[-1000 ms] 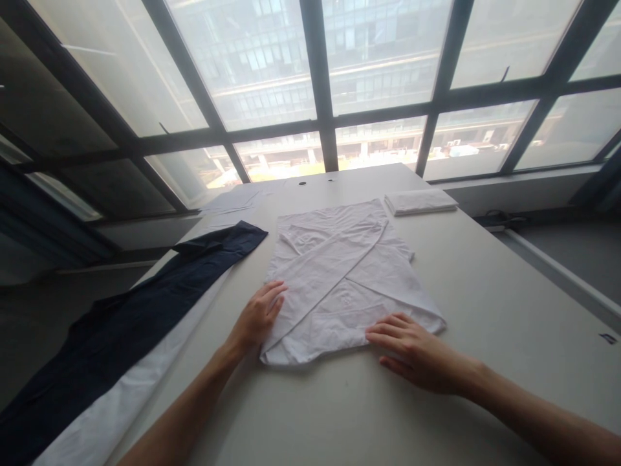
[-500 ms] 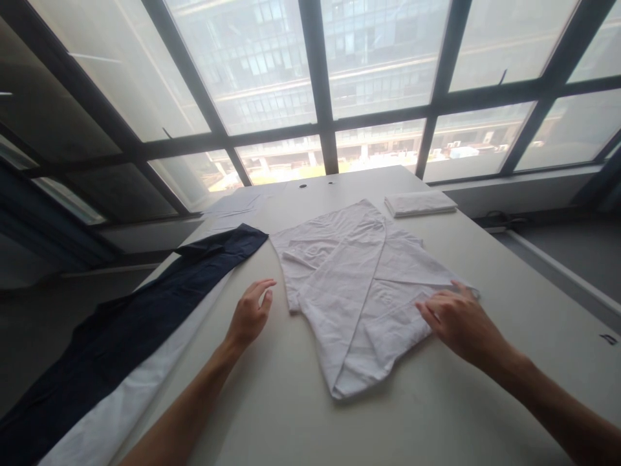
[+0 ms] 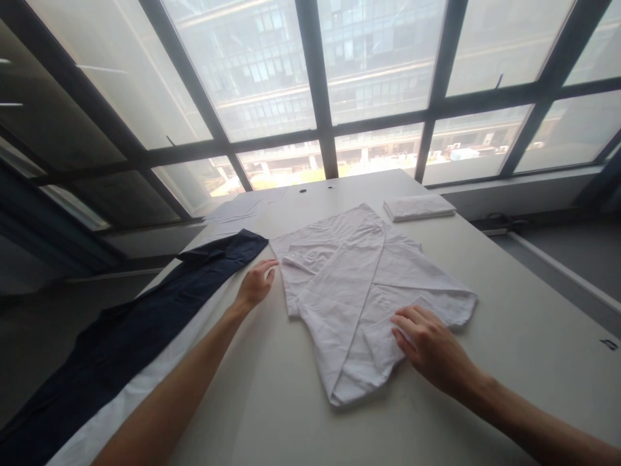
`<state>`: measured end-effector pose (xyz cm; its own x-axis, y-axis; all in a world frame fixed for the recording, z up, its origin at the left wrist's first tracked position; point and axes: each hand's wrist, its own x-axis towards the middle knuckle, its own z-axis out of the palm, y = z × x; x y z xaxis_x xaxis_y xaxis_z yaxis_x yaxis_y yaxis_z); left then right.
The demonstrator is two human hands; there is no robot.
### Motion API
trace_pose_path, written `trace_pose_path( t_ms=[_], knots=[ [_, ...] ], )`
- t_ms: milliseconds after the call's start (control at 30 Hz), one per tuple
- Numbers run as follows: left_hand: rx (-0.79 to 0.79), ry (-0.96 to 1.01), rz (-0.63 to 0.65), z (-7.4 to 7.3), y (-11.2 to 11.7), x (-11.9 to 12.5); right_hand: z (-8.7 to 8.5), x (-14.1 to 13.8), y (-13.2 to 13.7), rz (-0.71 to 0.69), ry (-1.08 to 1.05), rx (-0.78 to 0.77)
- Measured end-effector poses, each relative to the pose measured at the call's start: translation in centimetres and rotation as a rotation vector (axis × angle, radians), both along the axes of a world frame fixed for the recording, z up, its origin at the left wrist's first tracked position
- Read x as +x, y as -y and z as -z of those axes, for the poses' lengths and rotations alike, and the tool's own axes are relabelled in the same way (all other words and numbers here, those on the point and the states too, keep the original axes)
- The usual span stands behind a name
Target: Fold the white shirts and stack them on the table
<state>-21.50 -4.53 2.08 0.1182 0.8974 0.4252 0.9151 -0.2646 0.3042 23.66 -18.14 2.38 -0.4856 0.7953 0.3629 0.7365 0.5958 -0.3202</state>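
A white wrap-front shirt (image 3: 339, 291) lies spread on the white table (image 3: 272, 401), its front panels crossing and its surface creased. My left hand (image 3: 257, 283) is just left of the shirt, thumb apart from stretched fingers, with nothing in it. The fingertips come close to the shirt's left edge; whether they touch it I cannot tell. Over the lower right part of the shirt is my right hand (image 3: 427, 340), palm down, fingers slightly bent and thumb apart. Its fingertips rest at a folded corner of cloth and hide a bit of it.
Along the table's left side lies a long dark navy garment (image 3: 169, 310), with white cloth (image 3: 130, 401) under its edge. A folded white cloth (image 3: 418, 207) sits at the back right. Thin white sheets (image 3: 237, 208) lie at the back left. Large windows (image 3: 378, 58) stand behind the table.
My left hand has moved forward, nearer the shirt's left edge. My right hand has moved left and a little toward me, from the shirt's right corner to its lower right part.
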Motion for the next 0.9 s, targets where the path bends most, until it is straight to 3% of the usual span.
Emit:
trace_pose_path(
  t_ms=[200,367,533,667,800,900],
  knots=[
    [-0.08,-0.054,-0.056,0.2,-7.6,-2.3,0.6,-0.4,-0.1,0.084,0.05,0.017],
    [-0.157,-0.083,-0.036,1.2,-9.8,-3.9,0.5,-1.2,0.2,0.099,0.163,0.085],
    [-0.164,-0.141,-0.019,2.1,-8.7,-4.4,0.3,-1.3,0.5,0.126,0.248,0.167],
    [-0.142,-0.205,-0.005,1.5,-6.7,-4.2,0.3,0.0,0.1,0.165,0.287,0.164],
    [-0.099,-0.325,0.024,0.8,-3.2,-3.9,0.3,2.2,-0.2,0.208,0.311,0.152],
    [-0.066,-0.314,0.04,1.2,0.3,-3.3,0.3,3.8,-0.3,0.249,0.329,0.15]
  ],
)
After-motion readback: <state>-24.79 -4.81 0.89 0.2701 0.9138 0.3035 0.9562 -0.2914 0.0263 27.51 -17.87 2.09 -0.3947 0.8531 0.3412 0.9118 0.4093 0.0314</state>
